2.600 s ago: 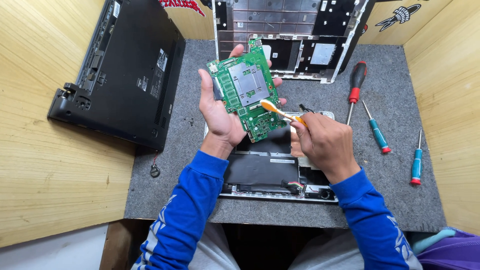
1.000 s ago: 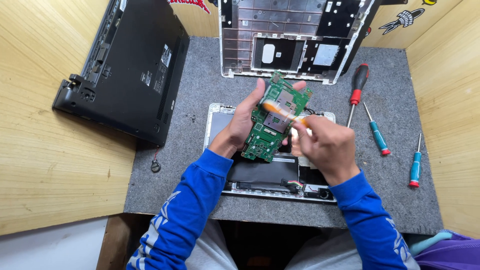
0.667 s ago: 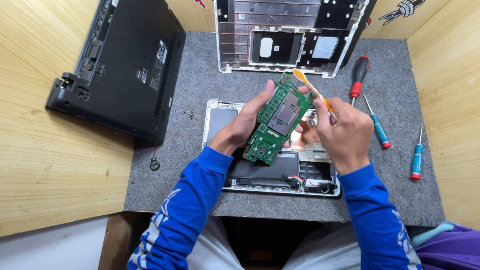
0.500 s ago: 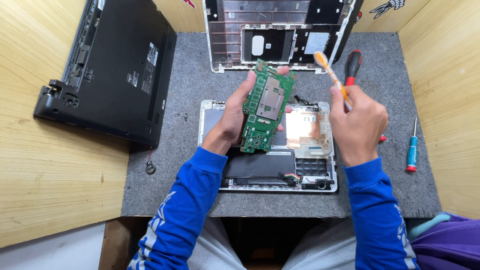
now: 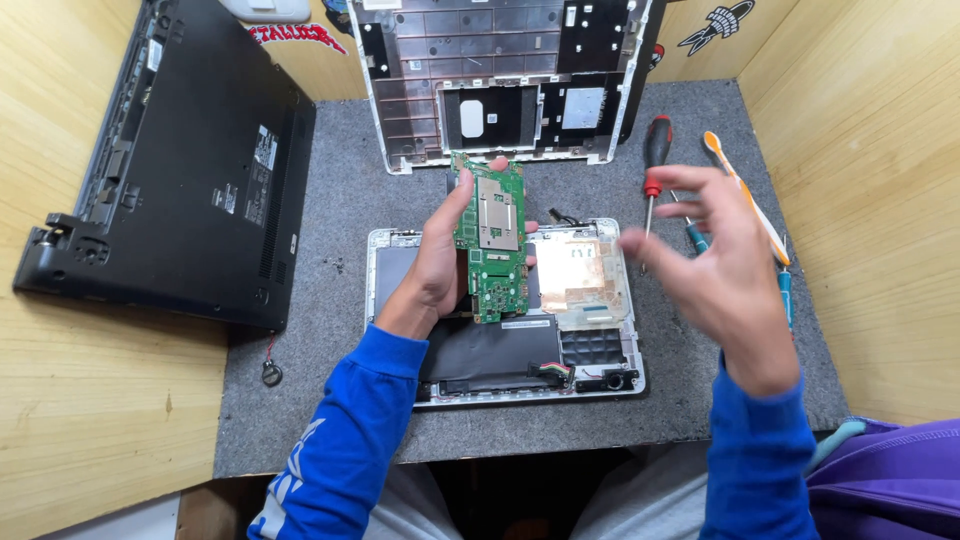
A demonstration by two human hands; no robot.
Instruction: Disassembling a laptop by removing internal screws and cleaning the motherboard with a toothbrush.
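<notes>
My left hand (image 5: 435, 265) grips a green circuit board (image 5: 490, 235) by its left edge and holds it upright over an opened white laptop base (image 5: 590, 290) in the middle of a grey mat (image 5: 330, 400). The board's metal shield faces me. My right hand (image 5: 720, 270) hovers to the right of the base with its fingers spread and nothing in it. Just behind it an orange and white toothbrush (image 5: 745, 195) lies at the mat's right edge.
A red-handled screwdriver (image 5: 655, 165) and two teal ones (image 5: 697, 238) lie on the right of the mat. A white keyboard shell (image 5: 500, 70) leans at the back. A black laptop case (image 5: 190, 170) rests at left, with a coin cell (image 5: 271, 373) below it. Wooden walls enclose both sides.
My right hand carried the toothbrush away from the board to the right and let it go. My left hand turned the circuit board and kept it above the laptop base.
</notes>
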